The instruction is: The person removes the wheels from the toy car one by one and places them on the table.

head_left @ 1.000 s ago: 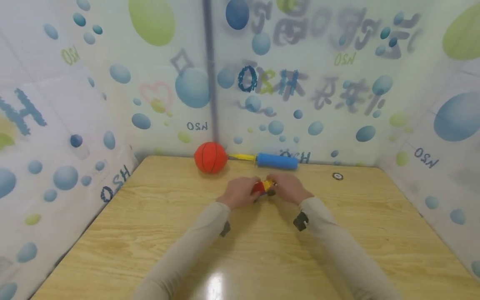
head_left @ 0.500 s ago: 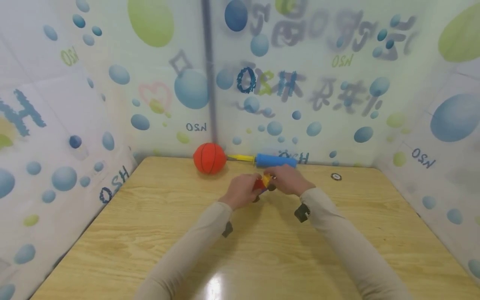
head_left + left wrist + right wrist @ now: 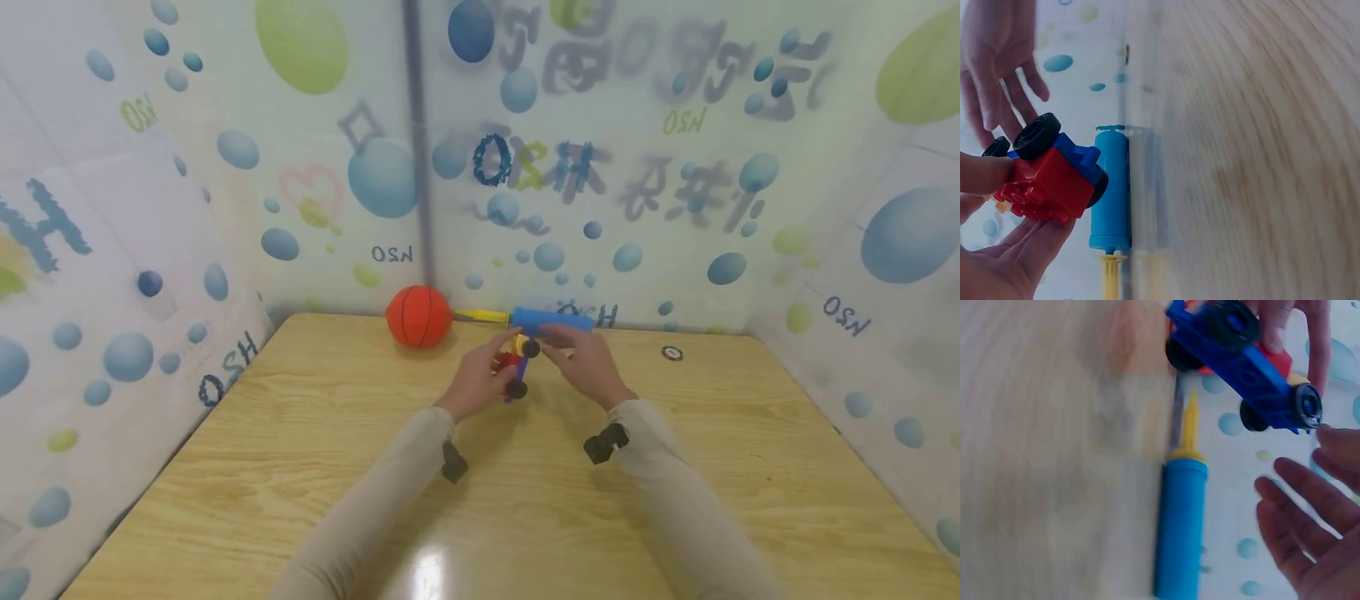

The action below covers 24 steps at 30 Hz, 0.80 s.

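Two sleeves: beige, entering from the near edge of the bench [image 3: 315, 467]; a black strap fitting sits at each wrist.
Left hand [image 3: 480, 379]: raised above the bench, thumb and fingers [image 3: 985, 175] curled round the red body of the toy car [image 3: 517, 367], palm cupped beneath it.
Toy car: built of blocks, red body on a blue chassis with black wheels and a yellow piece; tilted on end in the left hand, one wheel [image 3: 531, 348] up and one wheel low. In the right wrist view the blue underside [image 3: 1241, 362] and its wheels face the camera.
Right hand [image 3: 585, 362]: just right of the car, fingers [image 3: 1297, 487] straight and spread, gripping nothing; fingertips close to the upper wheel, contact cannot be told.
Pump [image 3: 551, 320]: blue cylinder with a yellow rod [image 3: 483, 315], lying flat on the bench just beyond both hands, along the back wall.
Ball [image 3: 420, 316]: orange with dark seams, beyond and left of the left hand, at the tip of the yellow rod.
Small round disc [image 3: 672, 353]: dark-rimmed, flat on the bench, well right of the right hand.
Walls [image 3: 225, 167]: white sheeting printed with blue and green bubbles, enclosing the bench on three sides.
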Each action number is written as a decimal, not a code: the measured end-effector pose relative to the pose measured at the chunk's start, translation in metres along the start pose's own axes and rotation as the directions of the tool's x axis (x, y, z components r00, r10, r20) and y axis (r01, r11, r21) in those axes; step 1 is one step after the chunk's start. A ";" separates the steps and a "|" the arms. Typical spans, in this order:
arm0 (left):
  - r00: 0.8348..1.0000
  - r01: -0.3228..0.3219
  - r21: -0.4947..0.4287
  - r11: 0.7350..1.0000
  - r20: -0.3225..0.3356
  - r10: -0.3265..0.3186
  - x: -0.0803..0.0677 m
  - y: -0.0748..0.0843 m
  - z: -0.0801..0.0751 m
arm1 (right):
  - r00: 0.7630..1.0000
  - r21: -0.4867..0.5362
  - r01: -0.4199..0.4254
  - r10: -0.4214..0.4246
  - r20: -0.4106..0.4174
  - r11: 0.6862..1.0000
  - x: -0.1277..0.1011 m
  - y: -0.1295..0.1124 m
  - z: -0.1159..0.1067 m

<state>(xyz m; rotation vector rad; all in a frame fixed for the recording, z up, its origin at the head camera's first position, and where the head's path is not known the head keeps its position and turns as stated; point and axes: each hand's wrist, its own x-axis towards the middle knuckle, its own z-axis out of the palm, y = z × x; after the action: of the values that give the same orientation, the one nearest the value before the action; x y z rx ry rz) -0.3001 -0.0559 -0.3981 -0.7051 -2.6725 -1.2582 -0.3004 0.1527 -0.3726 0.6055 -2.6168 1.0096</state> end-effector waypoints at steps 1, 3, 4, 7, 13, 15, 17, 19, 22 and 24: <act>1.000 0.019 -0.045 0.999 0.000 -0.019 0.000 -0.001 0.000 | 0.999 0.046 -0.011 0.012 -0.030 0.999 -0.002 0.002 0.004; 0.998 0.064 -0.127 0.990 0.005 -0.064 0.000 -0.004 0.001 | 0.996 0.150 -0.034 0.045 -0.074 0.988 -0.004 0.004 0.012; 0.996 0.085 -0.152 0.985 0.007 -0.085 0.000 -0.005 0.002 | 0.994 0.200 -0.046 0.064 -0.086 0.979 -0.005 0.005 0.016; 0.992 0.124 -0.208 0.970 0.017 -0.123 0.001 -0.007 0.005 | 0.988 0.315 -0.083 0.119 -0.097 0.946 -0.007 0.004 0.023; 0.991 0.135 -0.261 0.956 0.048 -0.127 0.002 -0.013 0.014 | 0.979 0.392 -0.111 0.167 -0.112 0.913 -0.007 0.014 0.037; 0.991 0.135 -0.283 0.949 0.050 -0.126 0.002 -0.014 0.016 | 0.978 0.398 -0.112 0.171 -0.116 0.910 -0.008 0.015 0.038; 0.990 0.144 -0.316 0.938 0.051 -0.135 0.002 -0.013 0.017 | 0.979 0.407 -0.109 0.170 -0.116 0.907 -0.008 0.014 0.038; 0.989 0.148 -0.361 0.921 0.048 -0.140 0.001 -0.011 0.017 | 0.982 0.416 -0.098 0.156 -0.108 0.904 -0.009 0.012 0.037; 0.988 0.155 -0.405 0.901 0.046 -0.149 0.001 -0.008 0.017 | 0.987 0.428 -0.091 0.140 -0.084 0.899 -0.008 0.010 0.035; 0.988 0.149 -0.412 0.899 0.035 -0.147 0.001 -0.007 0.016 | 0.989 0.426 -0.091 0.131 -0.064 0.900 -0.007 0.009 0.034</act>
<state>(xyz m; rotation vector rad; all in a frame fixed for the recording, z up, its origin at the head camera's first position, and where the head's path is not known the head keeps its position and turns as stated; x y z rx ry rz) -0.3026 -0.0473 -0.4131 -0.5481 -2.5209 -1.8986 -0.3020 0.1370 -0.4048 0.4873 -2.3832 1.6245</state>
